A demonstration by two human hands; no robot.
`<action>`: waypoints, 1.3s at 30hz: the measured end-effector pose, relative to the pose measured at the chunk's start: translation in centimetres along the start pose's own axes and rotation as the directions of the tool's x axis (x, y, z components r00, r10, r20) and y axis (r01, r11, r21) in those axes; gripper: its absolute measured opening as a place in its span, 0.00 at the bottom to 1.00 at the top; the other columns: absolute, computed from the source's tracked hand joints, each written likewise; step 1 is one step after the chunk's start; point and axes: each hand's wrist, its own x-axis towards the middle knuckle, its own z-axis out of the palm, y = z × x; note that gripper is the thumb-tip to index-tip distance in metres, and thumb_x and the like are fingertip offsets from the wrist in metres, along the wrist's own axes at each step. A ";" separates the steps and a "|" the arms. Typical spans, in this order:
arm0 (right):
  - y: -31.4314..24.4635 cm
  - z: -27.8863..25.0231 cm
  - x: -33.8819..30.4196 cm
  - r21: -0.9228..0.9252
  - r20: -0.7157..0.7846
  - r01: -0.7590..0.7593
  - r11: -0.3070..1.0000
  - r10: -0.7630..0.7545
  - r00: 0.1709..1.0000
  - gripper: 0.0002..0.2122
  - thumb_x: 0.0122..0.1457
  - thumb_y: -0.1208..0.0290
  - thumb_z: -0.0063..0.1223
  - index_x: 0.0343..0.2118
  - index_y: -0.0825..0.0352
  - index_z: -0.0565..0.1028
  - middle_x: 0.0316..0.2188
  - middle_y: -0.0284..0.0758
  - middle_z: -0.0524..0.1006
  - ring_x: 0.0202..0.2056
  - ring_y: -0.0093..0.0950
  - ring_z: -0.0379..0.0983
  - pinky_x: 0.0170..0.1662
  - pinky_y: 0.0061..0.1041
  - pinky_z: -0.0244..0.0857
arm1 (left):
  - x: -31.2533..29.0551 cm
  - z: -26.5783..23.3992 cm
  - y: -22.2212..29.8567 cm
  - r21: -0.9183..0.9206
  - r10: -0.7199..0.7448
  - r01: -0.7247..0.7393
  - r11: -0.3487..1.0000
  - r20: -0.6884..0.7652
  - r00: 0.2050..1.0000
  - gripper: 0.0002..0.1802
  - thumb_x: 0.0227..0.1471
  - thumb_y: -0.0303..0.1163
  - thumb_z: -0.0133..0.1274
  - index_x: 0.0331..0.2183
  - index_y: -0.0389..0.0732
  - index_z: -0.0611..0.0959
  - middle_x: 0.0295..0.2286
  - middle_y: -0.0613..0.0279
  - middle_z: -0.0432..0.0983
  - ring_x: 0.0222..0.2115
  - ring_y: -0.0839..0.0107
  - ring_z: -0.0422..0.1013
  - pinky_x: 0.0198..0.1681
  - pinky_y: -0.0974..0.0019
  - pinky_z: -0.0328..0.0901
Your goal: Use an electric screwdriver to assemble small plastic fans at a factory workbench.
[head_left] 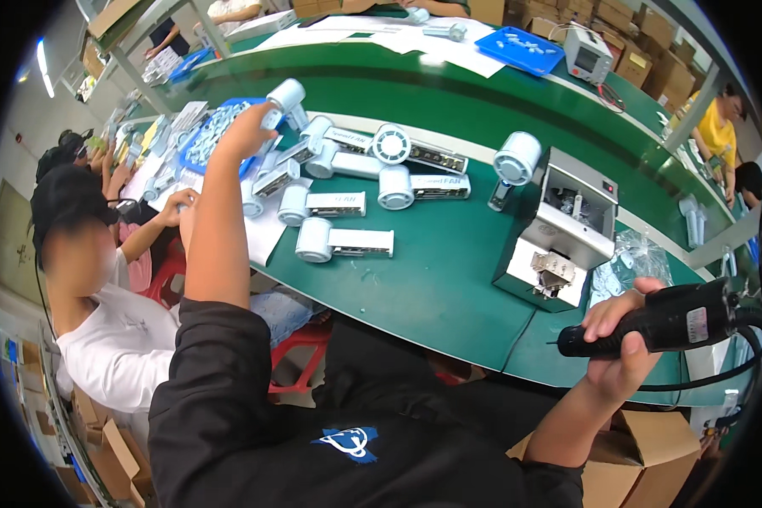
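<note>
My left hand [250,131] reaches over the far left of the bench, its fingers curled against a pale blue handheld fan [286,95] beside a pile of similar fans. Part of the grip is hidden behind the hand. In my right hand [618,334] is a black corded electric screwdriver [652,323], held roughly level with its thin bit toward the left. Several fans lie in front, such as one fan [315,240] with its handle's inside exposed. Another fan [516,158] stands head up beside a metal screw feeder [571,203].
A blue tray [186,159] of small pale parts lies at the left. Next to my left arm sits a co-worker in a white shirt [114,343]. A plastic bag [643,258] lies behind the screwdriver; cardboard boxes [652,440] stand below the green bench [432,288].
</note>
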 end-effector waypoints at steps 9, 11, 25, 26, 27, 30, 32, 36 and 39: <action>-0.2 0.4 -0.5 -0.020 -0.048 -0.042 0.999 0.041 0.998 0.32 0.51 0.60 0.58 0.52 0.75 0.57 0.21 0.36 0.69 0.21 0.27 0.68 0.29 0.27 0.65 | 0.4 3.0 0.7 -0.045 0.027 -0.027 0.999 -0.018 0.999 0.31 0.37 0.24 0.61 0.48 0.41 0.73 0.42 0.46 0.74 0.45 0.50 0.69 0.49 0.58 0.63; 0.0 1.0 0.0 -0.048 -0.082 -0.057 0.997 0.053 0.995 0.33 0.50 0.64 0.59 0.54 0.76 0.56 0.23 0.38 0.72 0.23 0.29 0.71 0.32 0.27 0.68 | 0.4 3.3 1.7 -0.026 -0.007 0.008 1.000 0.043 0.999 0.32 0.38 0.23 0.60 0.49 0.40 0.71 0.45 0.47 0.72 0.48 0.52 0.67 0.52 0.60 0.61; 3.7 2.8 1.9 -0.009 -0.192 -0.147 0.989 0.142 0.971 0.22 0.51 0.81 0.57 0.49 0.68 0.64 0.42 0.33 0.73 0.44 0.21 0.69 0.48 0.22 0.62 | 0.7 2.0 3.3 0.070 -0.077 0.078 0.995 -0.022 0.997 0.29 0.38 0.36 0.63 0.44 0.34 0.77 0.38 0.44 0.76 0.42 0.51 0.72 0.45 0.59 0.66; 3.8 2.9 1.7 -0.017 -0.180 -0.131 0.991 0.126 0.976 0.25 0.51 0.81 0.56 0.53 0.69 0.62 0.46 0.36 0.70 0.48 0.23 0.67 0.52 0.25 0.59 | 0.6 1.2 5.2 0.032 -0.020 0.023 0.999 -0.102 0.995 0.26 0.41 0.36 0.61 0.43 0.35 0.78 0.37 0.46 0.76 0.40 0.53 0.73 0.44 0.60 0.66; 4.0 3.3 1.0 -0.029 -0.185 -0.143 0.989 0.135 0.973 0.25 0.51 0.81 0.56 0.53 0.69 0.62 0.46 0.36 0.70 0.48 0.23 0.67 0.52 0.25 0.59 | 0.3 0.4 7.9 -0.004 0.033 -0.034 0.999 -0.183 0.983 0.24 0.44 0.36 0.60 0.43 0.36 0.78 0.35 0.47 0.77 0.38 0.56 0.74 0.42 0.61 0.66; 4.0 3.9 -3.1 -0.519 -0.087 0.325 0.790 -0.428 0.900 0.33 0.48 0.79 0.55 0.57 0.78 0.55 0.55 0.52 0.60 0.57 0.44 0.58 0.60 0.37 0.50 | -1.9 1.0 19.6 -0.503 0.007 -0.216 0.837 -0.384 0.923 0.15 0.50 0.31 0.55 0.41 0.37 0.80 0.30 0.55 0.77 0.31 0.70 0.73 0.37 0.69 0.66; 3.6 4.0 -5.9 -0.554 0.156 0.614 0.563 -0.654 0.740 0.25 0.44 0.75 0.59 0.48 0.71 0.65 0.46 0.52 0.69 0.46 0.48 0.69 0.49 0.44 0.64 | -5.1 3.8 27.3 -0.614 0.012 -0.375 0.695 -0.511 0.859 0.10 0.51 0.28 0.53 0.37 0.37 0.80 0.29 0.61 0.77 0.28 0.76 0.71 0.32 0.73 0.65; 2.6 2.9 -7.7 -0.382 0.309 0.532 0.756 -0.438 0.844 0.19 0.45 0.78 0.57 0.43 0.65 0.69 0.42 0.43 0.73 0.39 0.37 0.73 0.40 0.35 0.69 | -13.6 11.8 33.1 -0.716 0.151 -0.473 0.514 -0.467 0.871 0.05 0.45 0.19 0.52 0.28 0.35 0.80 0.23 0.59 0.75 0.21 0.75 0.69 0.25 0.73 0.63; 1.0 -0.5 -8.2 -0.441 0.131 0.545 0.713 -0.550 0.825 0.19 0.49 0.82 0.49 0.47 0.66 0.65 0.33 0.41 0.76 0.26 0.34 0.75 0.29 0.29 0.70 | -17.9 16.0 34.4 -0.846 0.196 -0.292 0.447 -0.226 0.954 0.04 0.45 0.21 0.52 0.28 0.35 0.81 0.22 0.57 0.76 0.19 0.71 0.69 0.24 0.71 0.64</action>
